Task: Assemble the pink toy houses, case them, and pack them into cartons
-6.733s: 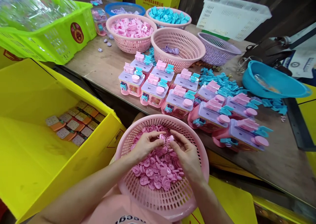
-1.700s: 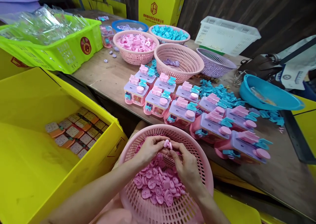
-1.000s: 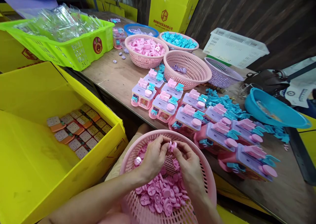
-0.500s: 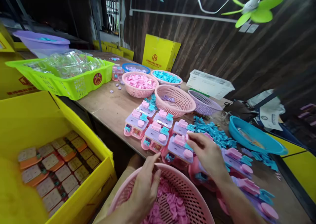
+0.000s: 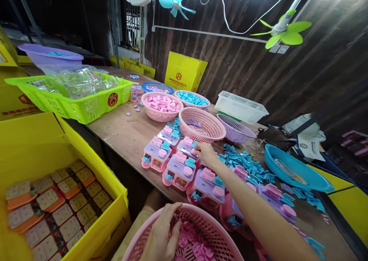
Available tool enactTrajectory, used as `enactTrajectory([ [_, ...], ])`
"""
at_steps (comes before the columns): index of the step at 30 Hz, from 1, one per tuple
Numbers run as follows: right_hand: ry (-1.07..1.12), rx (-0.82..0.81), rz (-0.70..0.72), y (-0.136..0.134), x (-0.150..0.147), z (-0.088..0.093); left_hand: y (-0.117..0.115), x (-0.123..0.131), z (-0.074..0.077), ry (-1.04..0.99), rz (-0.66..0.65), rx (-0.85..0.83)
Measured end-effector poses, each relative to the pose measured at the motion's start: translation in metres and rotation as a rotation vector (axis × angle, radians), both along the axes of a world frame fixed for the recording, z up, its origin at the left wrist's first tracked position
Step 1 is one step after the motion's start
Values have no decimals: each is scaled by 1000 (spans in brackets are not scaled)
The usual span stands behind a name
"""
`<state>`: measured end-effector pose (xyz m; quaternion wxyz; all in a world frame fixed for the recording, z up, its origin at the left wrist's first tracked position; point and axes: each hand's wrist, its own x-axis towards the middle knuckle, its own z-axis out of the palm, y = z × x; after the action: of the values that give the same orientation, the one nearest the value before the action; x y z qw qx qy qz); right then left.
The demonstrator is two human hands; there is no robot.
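Right hand far forward on a straight arm, fingers curled; left hand low, fingers loosely open

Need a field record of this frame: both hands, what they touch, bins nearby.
left hand: fingers lie over the rim of the pink lap basket
basket contents: pink round pieces
right hand: stretched out over the table, fingertips at a toy unit in the back row; any held item cannot be told
left of lap: yellow box with orange-backed keypads
far side: basket of pink parts, basket of blue parts
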<state>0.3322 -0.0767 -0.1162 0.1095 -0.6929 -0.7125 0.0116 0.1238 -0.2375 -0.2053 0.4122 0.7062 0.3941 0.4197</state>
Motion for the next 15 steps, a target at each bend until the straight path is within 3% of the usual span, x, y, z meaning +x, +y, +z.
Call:
enactTrajectory([
  [8, -144, -16, 11, 3, -4, -8, -2, 3, -1, 21, -36, -75],
  [15, -217, -88, 64, -2, -5, 11, -4, 0, 0, 30, -57, -155],
])
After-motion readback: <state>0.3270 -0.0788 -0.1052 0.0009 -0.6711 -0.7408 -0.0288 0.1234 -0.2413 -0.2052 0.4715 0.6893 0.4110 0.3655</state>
